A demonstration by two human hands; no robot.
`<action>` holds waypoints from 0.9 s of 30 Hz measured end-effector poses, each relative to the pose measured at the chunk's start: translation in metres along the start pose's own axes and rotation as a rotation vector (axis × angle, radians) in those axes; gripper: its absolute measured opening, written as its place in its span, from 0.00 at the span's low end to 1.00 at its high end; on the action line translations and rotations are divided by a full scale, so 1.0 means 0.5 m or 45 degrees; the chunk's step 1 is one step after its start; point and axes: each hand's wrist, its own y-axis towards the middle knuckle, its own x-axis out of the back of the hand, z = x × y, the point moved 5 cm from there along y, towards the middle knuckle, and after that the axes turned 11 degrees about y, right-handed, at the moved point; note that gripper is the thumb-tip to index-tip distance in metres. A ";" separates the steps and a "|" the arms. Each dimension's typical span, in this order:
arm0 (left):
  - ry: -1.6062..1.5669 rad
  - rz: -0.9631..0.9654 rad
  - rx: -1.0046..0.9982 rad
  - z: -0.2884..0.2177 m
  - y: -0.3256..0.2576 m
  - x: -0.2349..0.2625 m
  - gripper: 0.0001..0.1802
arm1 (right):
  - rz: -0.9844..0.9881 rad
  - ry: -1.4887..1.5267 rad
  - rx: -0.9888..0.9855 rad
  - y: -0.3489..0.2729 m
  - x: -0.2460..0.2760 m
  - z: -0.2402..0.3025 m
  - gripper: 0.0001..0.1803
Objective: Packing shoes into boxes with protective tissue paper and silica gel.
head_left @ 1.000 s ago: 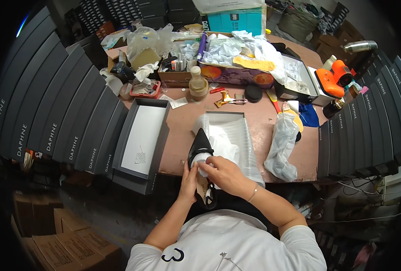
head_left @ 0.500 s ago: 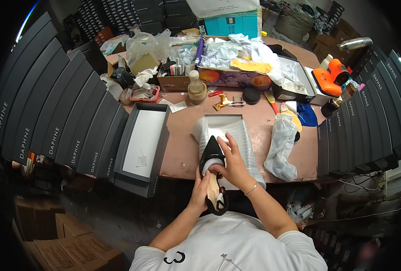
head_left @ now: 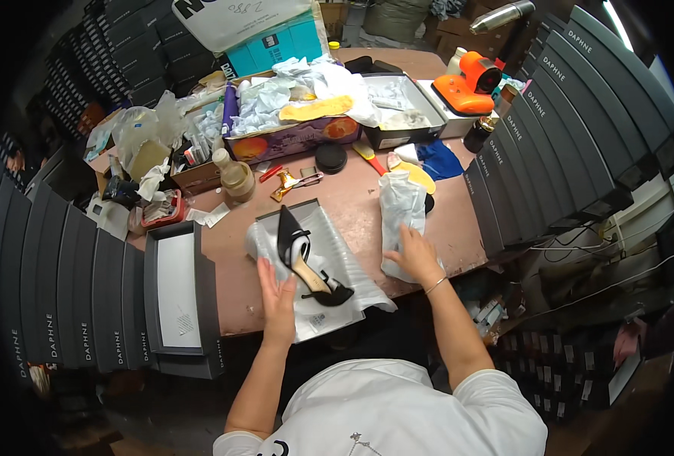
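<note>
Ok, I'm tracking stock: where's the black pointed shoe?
In the head view, left of centre, the black pointed shoe lies on translucent white wrapping in an open grey box, beside the left hand.

Illumination: moderate and fairly even across the worktop [head_left: 352, 190]; deep shadow below its near edge. Glare: a narrow white light strip [head_left: 617, 25] beyond the far right corner. Blur: slight, at the right hand [head_left: 417, 258] and black shoe [head_left: 303, 272]. Distortion: rim edges bend; view corners are black.
</note>
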 end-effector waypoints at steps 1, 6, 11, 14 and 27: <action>0.204 0.013 -0.082 -0.008 -0.007 -0.007 0.38 | 0.009 -0.068 0.028 -0.006 -0.046 -0.082 0.29; 0.154 0.208 -0.131 0.007 -0.065 -0.064 0.35 | 0.007 0.598 -0.073 0.005 -0.087 -0.172 0.15; 0.453 0.345 -0.336 -0.030 -0.118 -0.119 0.60 | 0.109 1.704 0.116 -0.100 0.018 0.119 0.13; -0.093 0.119 -0.154 -0.003 -0.101 -0.096 0.43 | 0.112 1.131 0.563 -0.161 0.012 0.270 0.15; -0.628 -0.120 0.274 0.080 -0.076 0.142 0.26 | 0.390 0.971 1.381 -0.255 -0.084 0.450 0.10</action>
